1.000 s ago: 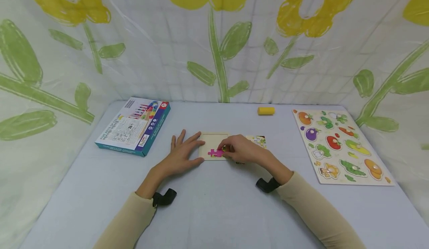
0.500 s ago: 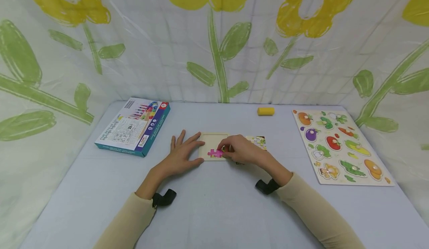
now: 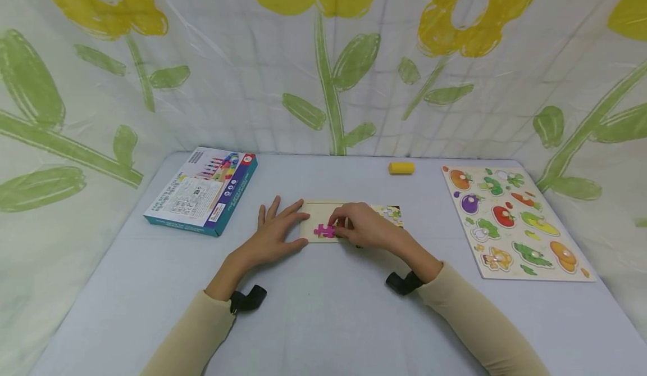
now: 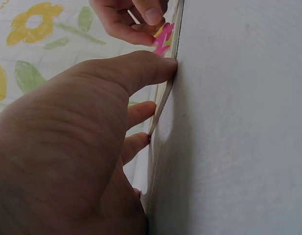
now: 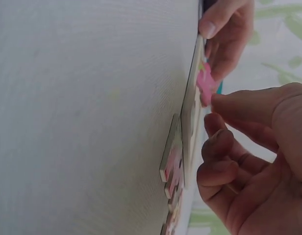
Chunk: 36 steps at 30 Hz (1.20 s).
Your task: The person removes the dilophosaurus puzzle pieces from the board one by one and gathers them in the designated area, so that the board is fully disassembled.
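A shallow wooden puzzle tray lies flat in the middle of the table. My left hand is spread along its left side, with thumb and fingertips touching the tray's edge, as the left wrist view shows. Thumb and forefinger of my right hand pinch a pink puzzle piece low over the tray. From the head view, pink jigsaw shapes show just left of the right fingertips; the fingers partly hide them. Several loose puzzle pieces lie right of the tray, partly behind the right hand.
At the left stands a flat toy box. A yellow cylinder lies near the back edge. On the right is a vegetable knob-puzzle board. A flower-printed sheet hangs behind the table.
The pink puzzle piece and the right fingers shift only very slightly at the tray. The left hand stays in place.
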Available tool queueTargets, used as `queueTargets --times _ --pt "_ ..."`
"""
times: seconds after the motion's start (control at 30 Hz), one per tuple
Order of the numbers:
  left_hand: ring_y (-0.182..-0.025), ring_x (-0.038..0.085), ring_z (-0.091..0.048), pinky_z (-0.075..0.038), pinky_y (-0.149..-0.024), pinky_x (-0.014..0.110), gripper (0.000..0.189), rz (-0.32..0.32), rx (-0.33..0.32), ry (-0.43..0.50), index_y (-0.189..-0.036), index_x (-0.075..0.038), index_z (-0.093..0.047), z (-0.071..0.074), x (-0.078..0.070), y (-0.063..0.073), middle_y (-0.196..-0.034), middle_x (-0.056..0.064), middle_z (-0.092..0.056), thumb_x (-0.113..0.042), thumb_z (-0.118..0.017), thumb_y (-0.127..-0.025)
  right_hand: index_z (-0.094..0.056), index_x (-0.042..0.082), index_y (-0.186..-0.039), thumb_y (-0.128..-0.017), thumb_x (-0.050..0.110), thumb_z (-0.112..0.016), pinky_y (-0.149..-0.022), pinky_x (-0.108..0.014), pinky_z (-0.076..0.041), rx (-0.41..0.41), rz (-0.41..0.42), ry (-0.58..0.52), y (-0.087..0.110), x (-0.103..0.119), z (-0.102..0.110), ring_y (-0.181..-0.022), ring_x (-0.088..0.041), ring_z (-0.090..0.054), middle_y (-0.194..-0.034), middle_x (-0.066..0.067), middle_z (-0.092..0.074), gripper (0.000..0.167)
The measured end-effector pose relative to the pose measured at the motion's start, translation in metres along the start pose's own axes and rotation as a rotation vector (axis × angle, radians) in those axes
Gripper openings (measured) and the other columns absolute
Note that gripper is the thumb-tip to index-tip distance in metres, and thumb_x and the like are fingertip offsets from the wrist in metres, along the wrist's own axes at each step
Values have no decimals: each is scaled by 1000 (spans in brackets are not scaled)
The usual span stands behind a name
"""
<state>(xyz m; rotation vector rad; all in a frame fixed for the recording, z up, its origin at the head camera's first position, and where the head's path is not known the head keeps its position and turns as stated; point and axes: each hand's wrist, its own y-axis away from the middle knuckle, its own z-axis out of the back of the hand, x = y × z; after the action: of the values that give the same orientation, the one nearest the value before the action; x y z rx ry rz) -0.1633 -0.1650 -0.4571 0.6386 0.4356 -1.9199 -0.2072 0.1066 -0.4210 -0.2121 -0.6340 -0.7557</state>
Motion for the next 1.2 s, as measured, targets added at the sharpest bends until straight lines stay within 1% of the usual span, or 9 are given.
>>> queueTargets --times 0.17,0.23,0.37,0.47,0.63,0.73,0.83,1.0,1.2 --pt "-164 55 4 12 -123 80 57 1 -2 0 -149 -17 -60 1 -1 0 -177 8 -29 -35 -74 -97 -74 13 -105 -102 13 -69 -64 -23 -52 -52 12 -21 -1 2 -3 -66 -7 -58 -93 1 -71 5" --pt "-164 55 3 12 -123 81 56 4 -5 -5 -148 -17 -60 1 -1 1 -177 9 -30 -35 -74 -97 -73 14 -103 -102 14 -70 -65 -22 -51 -66 9 -26 -2 3 -5 -68 -7 -58 -94 1 -72 3" --pt "-164 55 3 12 -123 81 57 6 -4 -14 -149 -17 -60 1 -1 1 -177 9 -29 -35 -74 -97 -72 15 -100 -102 18 -71 -62 -22 -48 -77 -10 -41 -3 3 -9 -66 -7 -55 -92 3 -73 4" --pt "-164 55 3 12 -122 81 57 3 -4 -11 -148 -17 -59 2 0 2 -176 10 -30 -35 -74 -97 -72 14 -100 -102 18 -70 -61 -22 -46 -87 -15 -37 -3 3 -11 -65 -7 -54 -89 4 -73 5" --pt "-163 56 2 11 -122 82 57 -1 -4 -8 -148 -16 -60 0 1 2 -176 10 -30 -34 -74 -96 -72 14 -102 -102 17 -70 -63 -21 -47 -90 -10 -28 -3 2 -12 -67 -6 -54 -89 3 -74 4" --pt "-163 56 2 11 -122 82 57 -1 -1 -9 -149 -17 -60 0 1 2 -176 10 -30 -35 -73 -97 -71 14 -103 -103 18 -69 -61 -21 -48 -95 -9 -46 -1 1 -11 -64 -6 -55 -90 2 -75 5" --pt "-163 56 3 12 -122 82 57 -5 -1 -6 -149 -16 -59 0 1 2 -176 10 -29 -35 -73 -97 -71 14 -103 -104 19 -68 -59 -22 -47 -118 -10 -68 2 0 -8 -61 -6 -53 -91 2 -75 6" --pt "-163 56 2 12 -122 82 57 -7 -7 0 -149 -16 -60 0 0 0 -176 10 -30 -35 -74 -97 -71 14 -104 -104 18 -68 -59 -22 -44 -151 -1 -94 5 1 -6 -65 -8 -54 -88 2 -74 4" --pt "-163 56 2 12 -122 82 57 -3 -5 1 -149 -17 -60 1 1 0 -176 10 -30 -35 -74 -97 -71 15 -103 -104 18 -68 -58 -22 -44 -141 -8 -111 3 4 -3 -64 -9 -53 -87 2 -73 4"
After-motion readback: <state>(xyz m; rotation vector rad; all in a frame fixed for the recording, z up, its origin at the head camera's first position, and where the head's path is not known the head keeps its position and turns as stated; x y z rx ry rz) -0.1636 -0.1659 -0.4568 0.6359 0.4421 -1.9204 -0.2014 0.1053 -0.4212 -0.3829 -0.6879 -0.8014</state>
